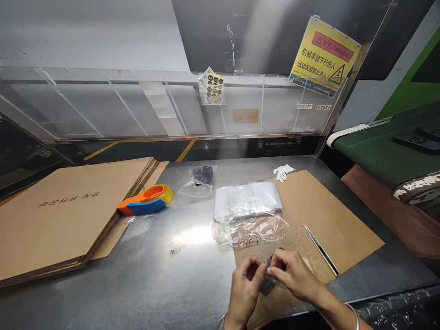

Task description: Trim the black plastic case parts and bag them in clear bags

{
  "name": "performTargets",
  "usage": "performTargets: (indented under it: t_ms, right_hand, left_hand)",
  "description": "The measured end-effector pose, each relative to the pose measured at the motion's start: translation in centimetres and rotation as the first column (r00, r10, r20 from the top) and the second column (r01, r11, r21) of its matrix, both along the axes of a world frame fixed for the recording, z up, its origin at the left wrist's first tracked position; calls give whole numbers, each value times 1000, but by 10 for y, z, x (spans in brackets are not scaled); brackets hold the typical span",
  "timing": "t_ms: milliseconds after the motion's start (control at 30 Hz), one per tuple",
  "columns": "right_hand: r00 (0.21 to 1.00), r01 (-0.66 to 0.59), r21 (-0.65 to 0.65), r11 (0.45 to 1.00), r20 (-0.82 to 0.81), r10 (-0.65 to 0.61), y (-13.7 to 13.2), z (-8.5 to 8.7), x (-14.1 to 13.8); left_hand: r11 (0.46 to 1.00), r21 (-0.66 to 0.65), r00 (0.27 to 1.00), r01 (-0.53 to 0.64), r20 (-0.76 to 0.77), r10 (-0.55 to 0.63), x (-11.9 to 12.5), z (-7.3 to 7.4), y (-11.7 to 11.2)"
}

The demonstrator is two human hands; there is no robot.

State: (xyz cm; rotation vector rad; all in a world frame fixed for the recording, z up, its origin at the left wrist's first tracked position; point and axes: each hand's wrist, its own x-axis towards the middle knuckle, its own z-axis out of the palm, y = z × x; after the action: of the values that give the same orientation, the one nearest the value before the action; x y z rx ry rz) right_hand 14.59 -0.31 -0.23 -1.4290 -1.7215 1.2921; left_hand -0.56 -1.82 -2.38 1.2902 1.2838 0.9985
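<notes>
Near the front edge of the table, my left hand (244, 285) and my right hand (293, 274) meet with thumbs and forefingers pinched together. Between them is a small clear plastic bag (264, 257), its edge mostly hidden by my fingertips. A dark object (266, 286) shows below and behind the fingers; its kind is hard to make out. Just beyond my hands lies a stack of flat clear plastic bags (247, 200) with a crumpled clear wrapper (256, 230). Under my hands is a brown cardboard sheet (338, 220).
A box cutter (321, 251) lies on the cardboard, right of my hands. Flattened cartons (65, 215) are stacked at left beside an orange and blue tape dispenser (147, 200). Farther back are a bagged dark item (203, 176) and a white glove (283, 172). A green conveyor (381, 140) runs at right.
</notes>
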Motion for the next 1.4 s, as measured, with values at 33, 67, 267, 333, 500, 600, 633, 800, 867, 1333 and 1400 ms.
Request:
performTargets:
  t_ms: [33, 67, 267, 333, 500, 600, 633, 800, 867, 1333, 1400]
  right_hand:
    - [1000, -14, 16, 1000, 26, 14, -2, 0, 0]
    - [999, -28, 27, 999, 44, 27, -3, -1, 0]
    - [996, 4, 99, 995, 88, -12, 6, -5, 5]
    - [995, -29, 162, 986, 101, 13, 7, -3, 2]
    - [983, -171, 248, 954, 114, 146, 7, 2, -9]
    - [988, -86, 234, 969, 148, 52, 3, -4, -7]
    - [985, -24, 214, 977, 170, -13, 0, -9, -5]
    - [897, 225, 42, 973, 382, -224, -33, -48, -5]
    - [874, 249, -19, 968, 435, -216, -46, -65, -12]
    - [862, 286, -482, 828, -248, -442, -73, -57, 8]
    - [755, 187, -618, 763, -406, -514, -76, -56, 7]
  left_hand:
    - [998, -25, 998, 56, 23, -55, 1, 0, 0]
    - [995, -41, 996, 86, 36, -85, 1, 0, 0]
    - [996, 43, 987, -77, -136, 83, -3, -8, 0]
    - [988, 131, 975, -83, -196, 108, -5, -10, -2]
    - [837, 511, 836, 197, -534, 129, -12, -9, -2]
    - [836, 522, 802, 169, -566, 191, -22, -12, 3]
    - [841, 526, 795, 129, -561, 229, -26, -15, 5]
    - [856, 514, 707, -59, -584, 400, -43, -36, 10]
    - [881, 470, 672, -50, -637, 378, -45, -43, 7]
    - [973, 227, 743, -39, -644, 180, -41, -58, 0]
    - [972, 229, 747, -51, -638, 190, -39, -58, 0]
